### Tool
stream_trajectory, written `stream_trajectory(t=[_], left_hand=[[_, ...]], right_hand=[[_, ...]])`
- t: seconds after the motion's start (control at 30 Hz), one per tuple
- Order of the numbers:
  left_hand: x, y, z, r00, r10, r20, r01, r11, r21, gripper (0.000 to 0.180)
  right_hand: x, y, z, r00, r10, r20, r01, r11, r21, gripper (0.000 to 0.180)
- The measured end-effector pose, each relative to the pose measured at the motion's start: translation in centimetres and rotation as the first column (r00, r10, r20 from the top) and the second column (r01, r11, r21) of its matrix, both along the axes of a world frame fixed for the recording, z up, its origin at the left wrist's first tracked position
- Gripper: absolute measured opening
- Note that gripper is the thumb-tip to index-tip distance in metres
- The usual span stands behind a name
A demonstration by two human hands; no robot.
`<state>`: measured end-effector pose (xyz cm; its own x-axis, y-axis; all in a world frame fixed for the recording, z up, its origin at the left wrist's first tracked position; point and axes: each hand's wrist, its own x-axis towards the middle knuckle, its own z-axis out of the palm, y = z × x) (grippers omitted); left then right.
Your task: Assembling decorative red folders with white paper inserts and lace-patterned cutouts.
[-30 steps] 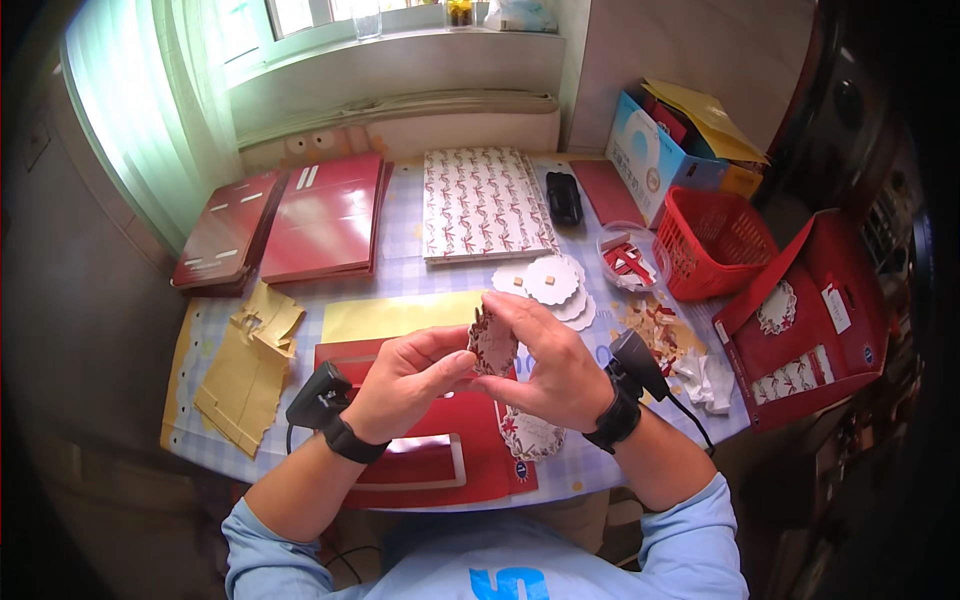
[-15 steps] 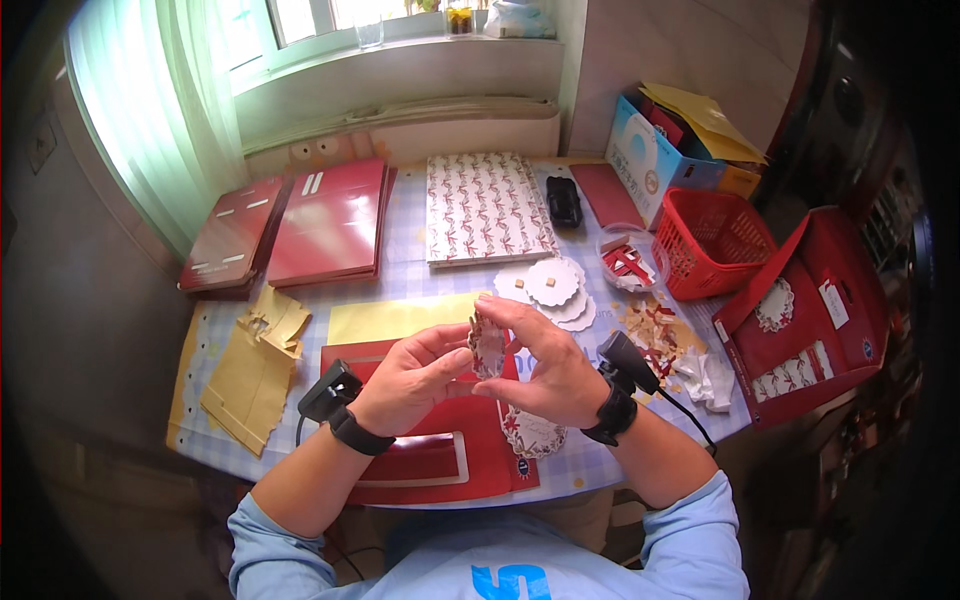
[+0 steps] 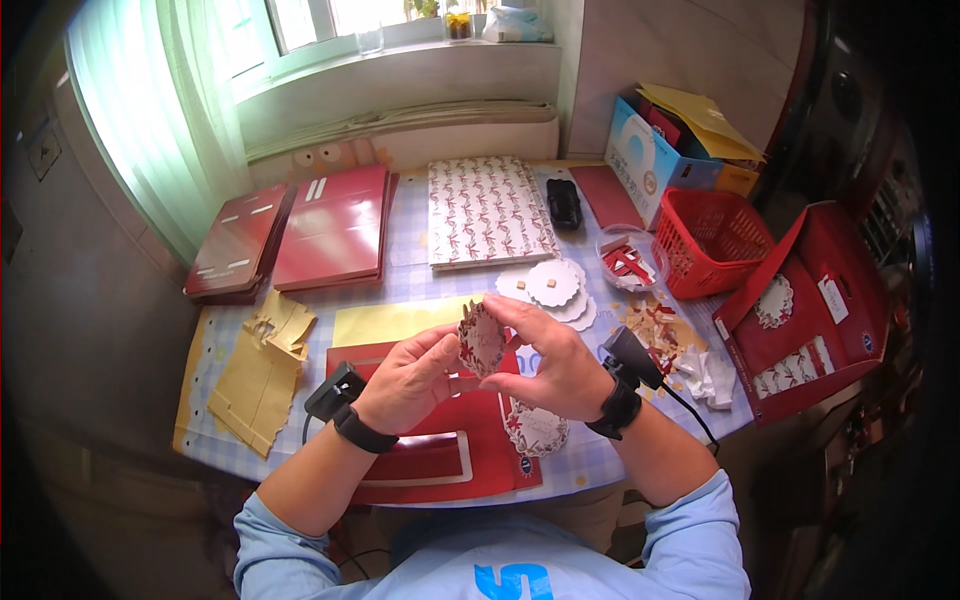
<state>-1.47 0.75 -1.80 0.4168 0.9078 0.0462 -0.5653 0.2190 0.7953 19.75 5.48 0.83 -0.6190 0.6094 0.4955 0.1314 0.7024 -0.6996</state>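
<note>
Between my two hands, above the table, a small scalloped paper tag printed with a leafy wreath (image 3: 483, 342) is held tilted; it looks like more than one layer. My left hand (image 3: 405, 382) grips its left edge with thumb and fingers. Curled around the right side, my right hand (image 3: 552, 362) has its fingers on the top edge and its thumb near the bottom. Below them lies a flat red card sleeve (image 3: 410, 492) with a white-edged window. Another wreath tag (image 3: 537, 428) rests on its right edge. Farther off are several white scalloped tags (image 3: 570, 307), two tan squares on them.
Stacked red folders (image 3: 330, 240) stand back left, beside a patterned stack (image 3: 490, 210) and a black object (image 3: 564, 204). Torn yellow card (image 3: 255, 385) lies left. Rightward are a tub of red strips (image 3: 630, 262), a red basket (image 3: 712, 245), paper scraps (image 3: 655, 335) and an assembled red box (image 3: 810, 310).
The wreath tag has turned so its printed front faces me more, and it has shifted slightly left. Both hands keep their hold; the view has moved a little.
</note>
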Motion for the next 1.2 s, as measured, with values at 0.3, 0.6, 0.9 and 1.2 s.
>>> stream_trajectory(t=[0.3,0.6,0.9,1.2], left_hand=[[0.3,0.1,0.7,1.000,-0.007,-0.023,0.007,1.000,-0.011,0.040],[0.2,-0.1,0.5,0.995,0.089,-0.044,-0.088,0.996,0.019,0.034],[0.4,-0.2,0.5,0.917,0.334,-0.218,-0.335,0.942,0.037,0.029],[1.1,-0.9,0.9,0.849,0.378,-0.369,-0.340,0.926,0.166,0.027]], right_hand=[[0.5,0.4,0.4,0.997,0.036,0.065,-0.032,0.997,-0.069,0.070],[0.6,0.5,0.6,0.995,0.000,0.098,-0.003,1.000,0.030,0.071],[1.6,0.8,1.8,0.974,0.071,0.217,-0.099,0.988,0.120,0.067],[0.7,0.1,0.9,0.992,-0.022,0.123,0.005,0.990,0.142,0.062]])
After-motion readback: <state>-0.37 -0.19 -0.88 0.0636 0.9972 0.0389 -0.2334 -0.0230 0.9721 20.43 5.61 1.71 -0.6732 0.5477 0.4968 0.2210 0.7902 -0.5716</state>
